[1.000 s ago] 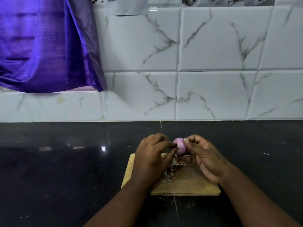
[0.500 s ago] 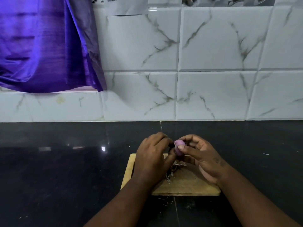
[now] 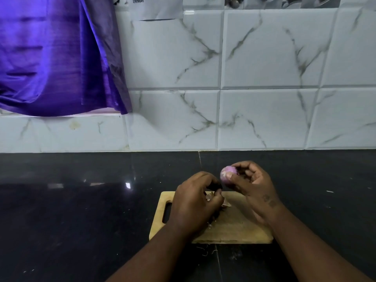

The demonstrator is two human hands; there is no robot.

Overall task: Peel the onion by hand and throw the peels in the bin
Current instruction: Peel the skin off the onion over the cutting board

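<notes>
A glossy black countertop runs wall to wall, and a wooden cutting board lies on it near its front edge. Behind the board the counter meets a wall of white marble-veined tiles. A purple cloth hangs on that wall far to the board's upper left, and a sheet of paper is stuck high up beside it. The onion is small, round and pale pink-purple, and its smooth inner flesh is showing. It is held in the air just past the board's far edge, pinched between the thumb and curled fingertips of the right hand. The left hand hovers over the board's left half, apart from the onion, with its fingers curled in on a dark scrap of peel. Papery loose peels lie on the board under and just right of that hand. A few thin shreds lie on the counter just in front of the board's near edge. The board's handle slot is at its left end. Wide bare stretches of counter extend from the board to the left, to the right and back to the wall.
</notes>
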